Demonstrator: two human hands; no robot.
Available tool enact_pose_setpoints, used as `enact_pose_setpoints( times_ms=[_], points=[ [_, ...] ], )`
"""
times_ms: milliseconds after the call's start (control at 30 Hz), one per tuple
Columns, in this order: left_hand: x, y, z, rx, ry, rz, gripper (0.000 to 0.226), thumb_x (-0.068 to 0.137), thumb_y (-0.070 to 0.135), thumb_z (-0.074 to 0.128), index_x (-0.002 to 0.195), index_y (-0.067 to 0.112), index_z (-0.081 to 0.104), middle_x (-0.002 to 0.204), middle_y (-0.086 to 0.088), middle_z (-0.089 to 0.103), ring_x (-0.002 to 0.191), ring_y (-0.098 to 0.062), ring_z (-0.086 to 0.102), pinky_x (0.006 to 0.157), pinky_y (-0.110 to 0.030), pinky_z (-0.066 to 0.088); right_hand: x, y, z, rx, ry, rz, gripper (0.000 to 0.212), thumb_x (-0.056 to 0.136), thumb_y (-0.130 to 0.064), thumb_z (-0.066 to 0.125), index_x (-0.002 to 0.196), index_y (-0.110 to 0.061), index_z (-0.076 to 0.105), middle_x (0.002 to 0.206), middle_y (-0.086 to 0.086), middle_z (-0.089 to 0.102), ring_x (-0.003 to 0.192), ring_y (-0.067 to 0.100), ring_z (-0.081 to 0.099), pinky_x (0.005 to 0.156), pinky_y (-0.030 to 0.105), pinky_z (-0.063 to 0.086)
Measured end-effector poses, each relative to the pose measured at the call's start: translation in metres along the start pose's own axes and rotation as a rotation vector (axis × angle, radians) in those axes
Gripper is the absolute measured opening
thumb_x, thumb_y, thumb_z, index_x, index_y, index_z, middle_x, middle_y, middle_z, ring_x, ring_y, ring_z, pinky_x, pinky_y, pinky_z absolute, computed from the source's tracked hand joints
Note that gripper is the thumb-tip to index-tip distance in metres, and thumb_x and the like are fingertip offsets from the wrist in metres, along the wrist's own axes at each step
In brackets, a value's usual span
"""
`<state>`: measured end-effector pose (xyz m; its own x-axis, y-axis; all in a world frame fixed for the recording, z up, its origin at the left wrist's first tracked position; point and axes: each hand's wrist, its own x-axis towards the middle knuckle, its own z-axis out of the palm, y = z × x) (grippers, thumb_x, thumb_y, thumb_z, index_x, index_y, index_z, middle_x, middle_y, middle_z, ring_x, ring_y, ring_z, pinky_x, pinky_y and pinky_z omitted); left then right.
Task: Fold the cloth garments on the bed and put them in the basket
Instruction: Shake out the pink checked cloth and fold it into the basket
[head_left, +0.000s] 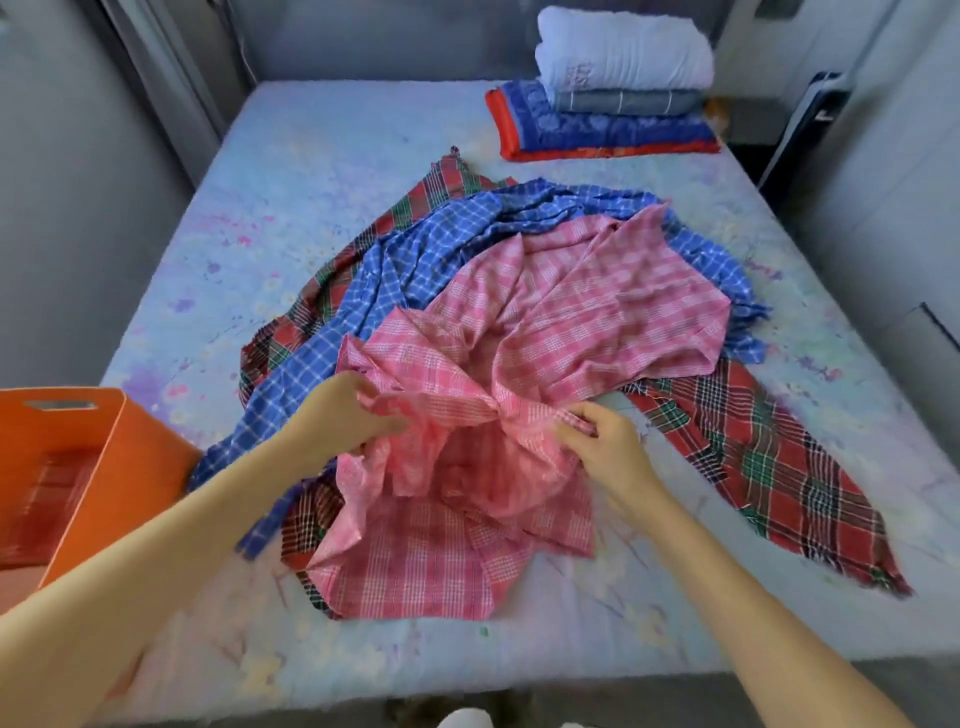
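While both hands pinch it, the crumpled pink checked cotton garment (519, 332) lies at centre frame on the bed (311, 156).

The left hand (343, 415) grips a bunched fold at the garment's left edge, fingers curled into the fabric; the right hand (602, 441) pinches a gathered twist of the same cloth between thumb and fingertips. The pink garment is unfolded, heavily creased, and drapes over a blue checked cloth (415, 260) and a red-and-green tartan cloth (769, 467). An orange plastic basket (124, 447) sits at lower left, holding red checked fabric. A stack of folded blankets (613, 88) rests at upper right.
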<state>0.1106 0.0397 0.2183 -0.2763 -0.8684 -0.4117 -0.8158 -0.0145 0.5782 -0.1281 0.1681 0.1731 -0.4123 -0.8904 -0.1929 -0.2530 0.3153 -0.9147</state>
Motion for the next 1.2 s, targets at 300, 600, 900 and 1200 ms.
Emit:
enact_pose_setpoints(
  times_ms=[300, 600, 900, 1200],
  points=[
    [-0.042, 0.077, -0.096, -0.358, 0.337, 0.25, 0.017, 0.079, 0.0, 0.068, 0.085, 0.015, 0.066, 0.063, -0.006, 0.059, 0.053, -0.017, 0.053, 0.062, -0.028, 0.049, -0.009, -0.197, -0.03, 0.293, 0.107, -0.306, 0.012, 0.083, -0.011, 0.069, 0.078, 0.0, 0.07, 0.064, 0.01, 0.06, 0.063, 0.02, 0.056, 0.06, 0.024, 0.049],
    [-0.105, 0.161, -0.153, -0.286, 0.309, 0.4, 0.01, 0.081, 0.011, 0.071, 0.073, 0.014, 0.067, 0.068, -0.011, 0.065, 0.054, -0.012, 0.056, 0.057, -0.022, 0.053, -0.043, -0.263, -0.013, 0.209, 0.146, -0.546, 0.032, 0.087, -0.021, 0.066, 0.071, 0.007, 0.065, 0.057, 0.008, 0.052, 0.054, 0.009, 0.043, 0.054, 0.023, 0.037],
    [-0.131, 0.187, -0.132, -0.7, 0.027, 0.256, 0.014, 0.086, -0.011, 0.057, 0.081, 0.001, 0.06, 0.066, -0.011, 0.059, 0.04, -0.006, 0.058, 0.047, -0.015, 0.052, -0.054, -0.236, -0.005, 0.115, 0.117, -0.686, 0.02, 0.096, -0.021, 0.053, 0.094, -0.009, 0.068, 0.076, 0.003, 0.062, 0.063, 0.012, 0.054, 0.059, 0.024, 0.046],
    [-0.143, 0.204, -0.112, -0.759, 0.115, 0.182, 0.011, 0.085, 0.0, 0.065, 0.076, -0.003, 0.06, 0.056, -0.009, 0.059, 0.036, -0.008, 0.057, 0.042, -0.016, 0.05, -0.064, -0.22, -0.004, -0.21, 0.25, -0.853, 0.025, 0.094, -0.003, 0.045, 0.11, -0.005, 0.063, 0.094, 0.007, 0.052, 0.08, 0.012, 0.047, 0.074, 0.013, 0.037]
  ],
)
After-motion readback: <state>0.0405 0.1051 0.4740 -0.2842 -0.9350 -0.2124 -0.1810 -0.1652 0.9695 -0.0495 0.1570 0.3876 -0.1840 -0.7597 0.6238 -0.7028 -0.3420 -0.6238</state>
